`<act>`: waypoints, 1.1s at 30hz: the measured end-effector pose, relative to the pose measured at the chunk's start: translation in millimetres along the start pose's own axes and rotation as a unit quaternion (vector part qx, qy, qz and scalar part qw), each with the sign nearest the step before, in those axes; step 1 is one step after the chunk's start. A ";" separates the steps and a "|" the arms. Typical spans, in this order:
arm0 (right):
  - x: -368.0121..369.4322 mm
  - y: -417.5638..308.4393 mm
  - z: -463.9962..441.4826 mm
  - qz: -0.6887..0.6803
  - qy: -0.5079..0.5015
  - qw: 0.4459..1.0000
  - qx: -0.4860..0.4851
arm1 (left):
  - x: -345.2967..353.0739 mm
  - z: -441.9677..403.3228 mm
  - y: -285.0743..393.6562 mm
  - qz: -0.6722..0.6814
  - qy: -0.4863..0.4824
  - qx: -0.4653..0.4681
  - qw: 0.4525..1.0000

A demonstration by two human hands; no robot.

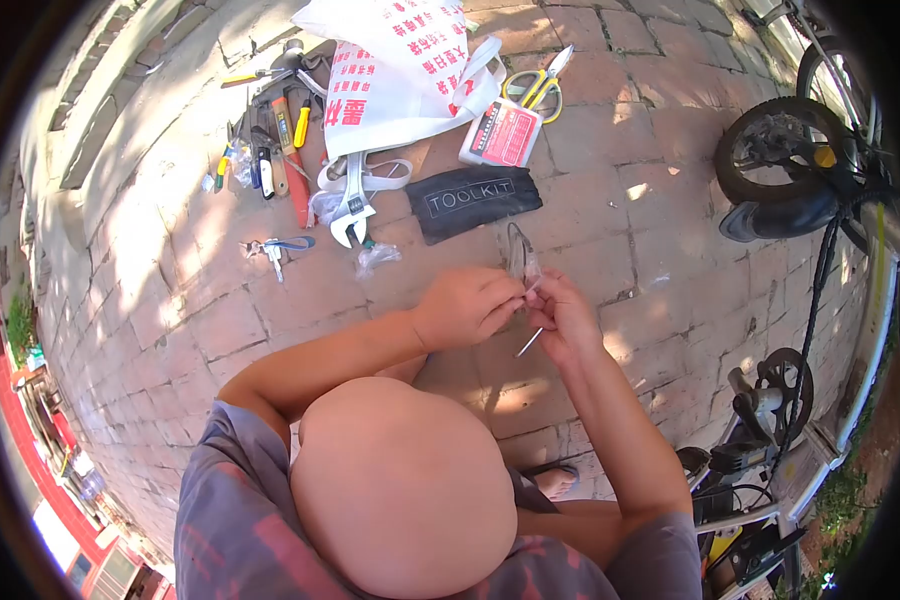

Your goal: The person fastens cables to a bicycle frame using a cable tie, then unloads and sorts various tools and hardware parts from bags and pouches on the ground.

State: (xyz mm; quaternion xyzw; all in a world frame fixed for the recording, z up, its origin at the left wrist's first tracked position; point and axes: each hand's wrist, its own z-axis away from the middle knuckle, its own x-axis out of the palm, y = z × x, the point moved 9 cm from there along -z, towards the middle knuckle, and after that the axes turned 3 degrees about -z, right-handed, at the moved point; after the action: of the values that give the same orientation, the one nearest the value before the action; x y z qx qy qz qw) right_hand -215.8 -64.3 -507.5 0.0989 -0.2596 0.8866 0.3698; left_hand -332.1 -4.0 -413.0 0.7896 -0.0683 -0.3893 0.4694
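Note:
Above the brick paving, my left hand (470, 305) and my right hand (567, 312) meet with fingertips pinched together. Between them is a small clear plastic bag (532, 272), with a thin dark looped strand (516, 240) sticking out beyond it. What the fingertips cover cannot be made out. A thin metal rod (529, 343) points down from my right hand, held under its fingers. Just past my hands lies a black pouch (475, 200) marked TOOLKIT. An adjustable wrench (352, 212) and a crumpled clear wrapper (376, 260) lie to the left.
A white cloth bag (400, 80) with red print lies at the back. Beside it are yellow-handled scissors (542, 88) and a red-and-white box (502, 132). Several hand tools (280, 140) and a small metal tool (275, 252) are left. A bicycle wheel (782, 150) and frame (870, 330) stand right.

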 end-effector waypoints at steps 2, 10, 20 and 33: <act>-0.4 0.5 -6.0 -0.023 -0.019 0.999 0.012 | 1.2 3.1 2.5 -0.001 0.019 -0.004 1.000; 39.9 -17.9 12.0 0.105 -0.034 0.990 -0.089 | -14.5 4.4 -14.6 0.048 0.086 -0.099 0.990; 50.7 -35.2 10.9 0.385 -0.047 0.856 -0.342 | -25.3 19.2 -45.3 0.106 0.107 -0.184 0.971; 89.2 -54.0 50.8 0.694 -0.087 0.544 -0.463 | -42.4 25.1 -83.6 0.140 -0.042 -0.273 0.951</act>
State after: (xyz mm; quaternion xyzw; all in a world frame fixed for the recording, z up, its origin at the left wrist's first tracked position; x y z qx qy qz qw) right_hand -241.6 -5.5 -410.8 -0.2203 -0.6526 0.6105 -0.3909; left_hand -399.9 44.8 -462.6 0.5966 -0.0896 -0.3564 0.7135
